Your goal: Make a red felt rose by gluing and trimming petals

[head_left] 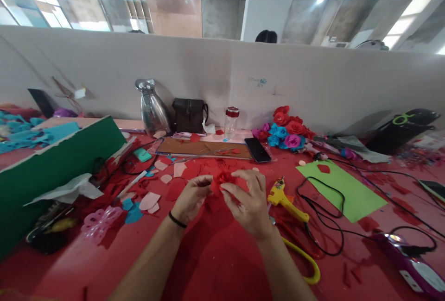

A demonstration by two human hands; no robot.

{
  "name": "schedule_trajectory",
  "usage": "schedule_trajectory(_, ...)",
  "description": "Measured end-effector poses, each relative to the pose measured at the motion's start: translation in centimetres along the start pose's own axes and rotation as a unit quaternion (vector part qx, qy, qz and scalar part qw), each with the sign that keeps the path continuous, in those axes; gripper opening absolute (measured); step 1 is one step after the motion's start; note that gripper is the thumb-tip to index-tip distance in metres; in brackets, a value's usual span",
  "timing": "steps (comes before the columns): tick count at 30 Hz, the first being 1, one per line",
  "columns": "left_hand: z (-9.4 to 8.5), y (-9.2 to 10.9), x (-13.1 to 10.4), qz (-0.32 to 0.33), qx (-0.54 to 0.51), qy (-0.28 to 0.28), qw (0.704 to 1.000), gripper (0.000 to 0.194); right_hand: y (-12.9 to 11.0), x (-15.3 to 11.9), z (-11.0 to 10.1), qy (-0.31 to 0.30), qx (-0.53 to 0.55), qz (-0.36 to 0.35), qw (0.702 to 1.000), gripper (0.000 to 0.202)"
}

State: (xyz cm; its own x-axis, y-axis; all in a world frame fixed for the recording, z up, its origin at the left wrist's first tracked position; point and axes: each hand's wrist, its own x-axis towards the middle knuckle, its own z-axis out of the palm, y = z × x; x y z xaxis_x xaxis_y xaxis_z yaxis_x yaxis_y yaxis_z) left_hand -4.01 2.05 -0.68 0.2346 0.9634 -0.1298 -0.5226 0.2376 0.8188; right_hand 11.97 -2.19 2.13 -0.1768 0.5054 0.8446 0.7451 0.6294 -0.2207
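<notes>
Between my two hands is a red paper flower (pixel 222 178), held just above the red tabletop (pixel 215 268). My left hand (pixel 194 197), with a dark band at the wrist, pinches the flower's left edge between thumb and fingers. From the other side, my right hand (pixel 249 201) grips its petals with thumb and fingertips. The flower's underside is hidden. Right of my right hand lies a yellow hot glue gun (pixel 287 201). Scissors with yellow handles (pixel 309 261) lie partly behind my right forearm.
Pink paper pieces (pixel 149 202) and blue scraps lie left. Finished paper flowers (pixel 287 127), a phone (pixel 257 149), a glass jar (pixel 231 124), a black bag (pixel 188 116) and a metal jug (pixel 152 106) line the back. A green sheet (pixel 342 190) and a purple power strip (pixel 410 261) lie right.
</notes>
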Motion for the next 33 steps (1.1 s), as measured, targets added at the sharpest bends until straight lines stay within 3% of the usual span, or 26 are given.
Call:
schedule_trajectory(12, -0.1, 0.5, 0.1, 0.014, -0.026, 0.024, 0.999, 0.025, -0.4, -0.1, -0.7, 0.008, 0.035, -0.044, 0.998, 0.023)
schedule_trajectory(19, 0.0, 1.0, 0.0, 0.047, -0.052, 0.021, 0.997, 0.025, -0.4, -0.5, -0.4, 0.075, 0.037, -0.008, 0.996, 0.021)
schedule_trajectory(24, 0.1, 1.1, -0.2, 0.034, -0.080, 0.023, 0.996, 0.026, -1.1, -0.2, 0.0, 0.094, 0.064, 0.021, 0.993, 0.021)
schedule_trajectory(27, 0.1, 1.1, -0.2, 0.020, -0.097, 0.033, 0.995, 0.023, -1.4, -0.2, 0.7, 0.076, 0.097, 0.064, 0.990, 0.016)
schedule_trajectory(29, 0.1, 1.0, -0.1, -0.001, -0.123, 0.060, 0.991, 0.022, -1.5, -0.3, 1.3, 0.052, 0.135, 0.132, 0.981, 0.013)
schedule_trajectory(33, 0.6, 0.5, 0.1, -0.059, -0.195, 0.131, 0.970, 0.025, -1.6, -0.7, 2.9, -0.019, 0.227, 0.261, 0.938, 0.013)
